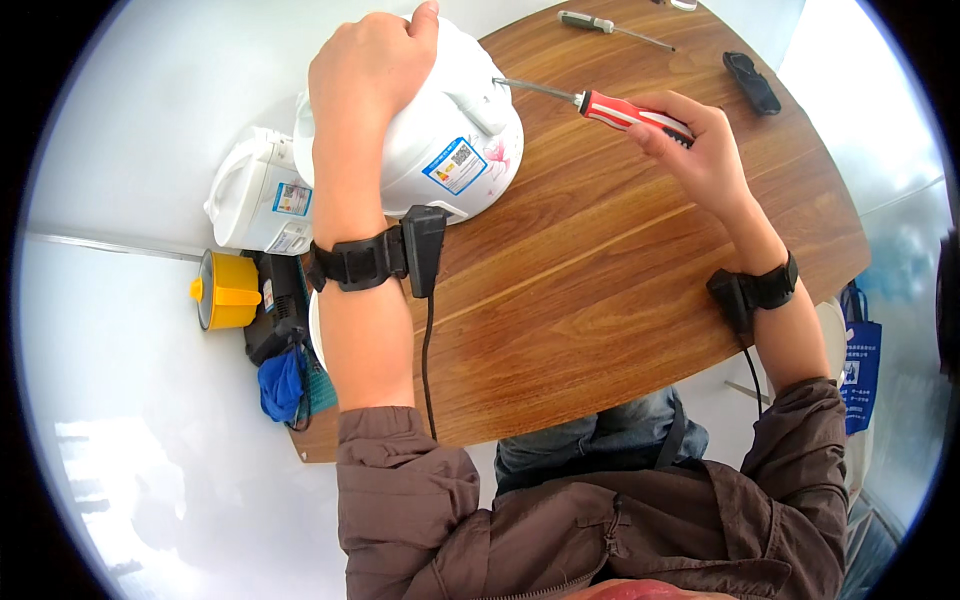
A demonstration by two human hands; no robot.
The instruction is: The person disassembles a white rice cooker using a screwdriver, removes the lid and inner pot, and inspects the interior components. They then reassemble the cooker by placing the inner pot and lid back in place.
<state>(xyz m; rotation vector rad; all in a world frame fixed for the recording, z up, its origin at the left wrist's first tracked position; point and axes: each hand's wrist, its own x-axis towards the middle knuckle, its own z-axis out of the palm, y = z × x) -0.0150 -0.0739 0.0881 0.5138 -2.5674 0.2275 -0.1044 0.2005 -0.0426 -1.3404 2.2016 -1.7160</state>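
Note:
A white rounded rice cooker [405, 165] with a blue-edged label and a pink flower print stands at the table's far left. My left hand [370, 62] is closed over its upper side, thumb pointing away; the other fingertips are hidden. In my right hand [690, 145] is a screwdriver [610, 108] with a red, white and black handle, fingers wrapped round its rear end. The shaft points left, and its tip meets the cooker's side near the end of the white handle arm [478, 105]. A screw there is too small to make out.
Another screwdriver [585, 21] and a black object [752, 84] lie on the far side of the wooden table [600, 300]. At left are a white appliance [262, 195], a yellow pot [228, 290] and a blue cloth [281, 385]. Cables hang from my wrist straps.

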